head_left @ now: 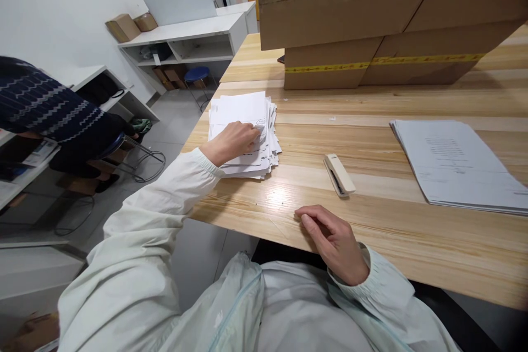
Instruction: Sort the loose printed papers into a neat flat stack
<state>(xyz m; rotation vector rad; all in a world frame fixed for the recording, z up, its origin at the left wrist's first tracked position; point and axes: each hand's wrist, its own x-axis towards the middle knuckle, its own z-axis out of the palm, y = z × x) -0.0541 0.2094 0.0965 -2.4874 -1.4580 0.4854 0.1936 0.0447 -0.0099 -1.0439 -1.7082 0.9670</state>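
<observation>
My left hand [236,141] lies on top of an uneven stack of printed paper [239,107] at the table's left edge. Its fingers are bent together at the right side of the top sheet, by a printed oval mark, and seem to pinch the paper; the fingertips are partly hidden. My right hand [332,239] rests at the front table edge, loosely curved, with a gap between thumb and forefinger and nothing held. Just beyond it lies a cream stapler [339,175], untouched. Farther right is a neater pile of printed sheets [457,162].
Large cardboard boxes [330,5] stand stacked at the back of the wooden table [309,121]. Small scraps lie on the tabletop. To the left, a person in a patterned sweater [53,102] sits on a stool by white shelves [198,30]; a blue stool [197,73] stands beyond.
</observation>
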